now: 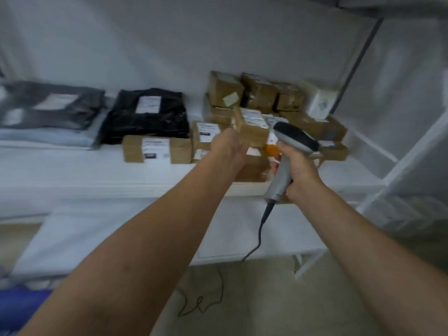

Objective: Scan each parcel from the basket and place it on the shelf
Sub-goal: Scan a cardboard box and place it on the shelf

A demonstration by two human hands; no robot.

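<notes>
Fingers of left hand grip parcel, label unreadable; right hand grips scanner.

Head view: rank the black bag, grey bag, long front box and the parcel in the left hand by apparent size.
1. Black bag and grey bag: look about alike, and the grey one is blurred, so no ranking between them.
2. Long box.
3. Parcel in the left hand, smallest even though it is nearer the camera.
</notes>
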